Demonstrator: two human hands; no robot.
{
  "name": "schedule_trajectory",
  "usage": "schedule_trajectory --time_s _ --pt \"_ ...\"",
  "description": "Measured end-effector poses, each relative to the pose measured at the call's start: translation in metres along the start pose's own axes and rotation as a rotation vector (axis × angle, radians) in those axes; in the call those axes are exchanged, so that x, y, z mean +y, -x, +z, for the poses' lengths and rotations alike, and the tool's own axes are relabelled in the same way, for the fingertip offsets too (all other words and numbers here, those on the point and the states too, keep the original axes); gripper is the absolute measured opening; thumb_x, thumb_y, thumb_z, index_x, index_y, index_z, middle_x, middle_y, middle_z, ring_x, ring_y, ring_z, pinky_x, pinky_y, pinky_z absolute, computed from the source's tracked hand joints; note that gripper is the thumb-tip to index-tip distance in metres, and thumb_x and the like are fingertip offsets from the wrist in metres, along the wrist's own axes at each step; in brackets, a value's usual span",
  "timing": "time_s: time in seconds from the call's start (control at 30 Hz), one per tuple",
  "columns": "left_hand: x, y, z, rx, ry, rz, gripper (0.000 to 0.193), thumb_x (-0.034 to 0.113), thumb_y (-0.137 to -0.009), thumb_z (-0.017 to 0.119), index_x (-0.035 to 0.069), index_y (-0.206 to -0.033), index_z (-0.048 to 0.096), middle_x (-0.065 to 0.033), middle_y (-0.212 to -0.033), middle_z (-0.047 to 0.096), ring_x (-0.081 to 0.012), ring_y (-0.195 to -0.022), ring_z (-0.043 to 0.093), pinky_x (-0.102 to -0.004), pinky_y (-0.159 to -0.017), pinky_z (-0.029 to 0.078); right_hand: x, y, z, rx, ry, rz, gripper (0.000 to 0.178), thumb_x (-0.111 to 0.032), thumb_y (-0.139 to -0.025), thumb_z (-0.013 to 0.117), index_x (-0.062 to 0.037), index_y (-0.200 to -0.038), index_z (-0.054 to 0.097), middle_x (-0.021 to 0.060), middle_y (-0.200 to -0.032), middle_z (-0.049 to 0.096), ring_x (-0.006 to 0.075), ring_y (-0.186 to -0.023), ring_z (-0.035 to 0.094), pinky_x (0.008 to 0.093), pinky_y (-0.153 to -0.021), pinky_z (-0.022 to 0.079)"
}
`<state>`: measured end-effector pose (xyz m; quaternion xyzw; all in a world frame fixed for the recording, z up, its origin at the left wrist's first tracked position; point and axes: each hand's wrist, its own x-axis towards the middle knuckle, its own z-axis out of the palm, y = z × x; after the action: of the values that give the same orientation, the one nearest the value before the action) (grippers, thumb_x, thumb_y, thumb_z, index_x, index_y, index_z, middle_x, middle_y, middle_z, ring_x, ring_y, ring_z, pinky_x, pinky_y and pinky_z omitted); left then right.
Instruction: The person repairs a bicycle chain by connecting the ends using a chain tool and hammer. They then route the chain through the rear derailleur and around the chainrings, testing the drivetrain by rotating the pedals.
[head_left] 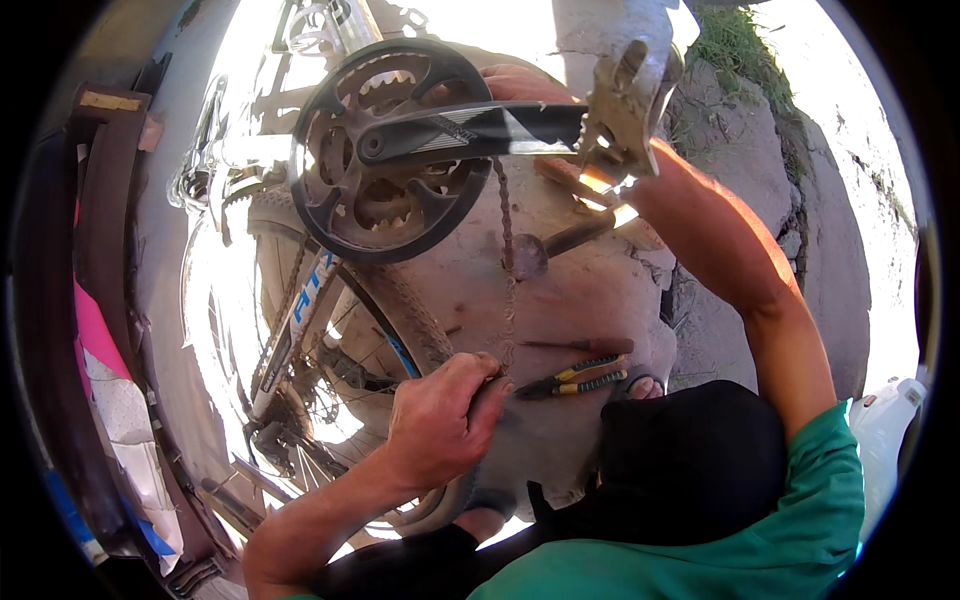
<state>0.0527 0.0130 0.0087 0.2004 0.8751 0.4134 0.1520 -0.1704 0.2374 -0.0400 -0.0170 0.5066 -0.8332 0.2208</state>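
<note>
My left hand [440, 425] is closed, with thumb and fingers pinched round the lower end of a dark bicycle chain [507, 225]. The chain hangs nearly straight from behind the large black chainring [330, 205] down to that pinch. My right hand [522, 85] reaches behind the black crank arm [470, 135], close to the chainring's right side. Only part of it shows above the crank; the crank and the worn metal pedal [620, 115] hide most of its fingers, so its grip cannot be made out.
Pliers [575, 380] with yellow-green handles lie beside a thin dark pointed tool [580, 345]. Above them rests a hammer [535, 256]. The bicycle's wheel [415, 310] and frame [305, 310] fill the left. Cracked concrete and grass [735, 50] are at the right.
</note>
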Motion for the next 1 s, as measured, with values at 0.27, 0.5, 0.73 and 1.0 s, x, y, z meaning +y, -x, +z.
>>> schedule_trajectory --time_s 0.27,0.5,0.73,1.0 --pt "0.009 -0.011 0.047 -0.076 -0.017 0.159 0.019 0.006 -0.082 0.072 0.0 -0.097 0.061 -0.0143 -0.084 0.063 -0.0327 -0.067 0.065 -0.0385 -0.055 0.05 0.049 0.064 0.01 -0.039 0.08 0.28 0.032 -0.024 -0.1 0.052 -0.0022 -0.123 0.059 0.011 -0.103 0.069 0.0181 -0.086 0.068 0.0273 -0.073 0.051" --pt "0.011 -0.027 0.063 -0.017 0.015 0.102 0.017 0.007 -0.083 0.071 0.0 -0.095 0.063 -0.0156 -0.08 0.063 -0.035 -0.067 0.064 -0.0396 -0.057 0.05 0.056 0.093 -0.001 -0.087 -0.04 0.29 0.031 -0.027 -0.102 0.048 -0.0031 -0.119 0.058 0.0067 -0.099 0.067 0.0128 -0.083 0.065 0.0258 -0.067 0.05" --pt "0.011 -0.037 0.067 -0.004 0.003 0.096 0.015 0.008 -0.084 0.07 0.001 -0.095 0.063 -0.0155 -0.084 0.065 -0.0346 -0.072 0.065 -0.0388 -0.061 0.051 0.062 0.093 -0.005 -0.03 0.078 0.244 0.029 -0.028 -0.101 0.05 -0.0062 -0.117 0.06 0.0008 -0.084 0.06 0.0093 -0.071 0.062 0.0245 -0.05 0.045" --pt "0.001 -0.036 0.054 0.037 -0.021 0.051 0.013 0.01 -0.086 0.068 0.001 -0.094 0.064 -0.0143 -0.085 0.065 -0.0347 -0.073 0.065 -0.0395 -0.063 0.051 0.055 0.089 -0.009 0.039 0.015 0.215 0.03 -0.026 -0.1 0.056 0.0009 -0.111 0.058 0.0001 -0.07 0.047 0.0132 -0.062 0.053 0.0271 -0.057 0.041"
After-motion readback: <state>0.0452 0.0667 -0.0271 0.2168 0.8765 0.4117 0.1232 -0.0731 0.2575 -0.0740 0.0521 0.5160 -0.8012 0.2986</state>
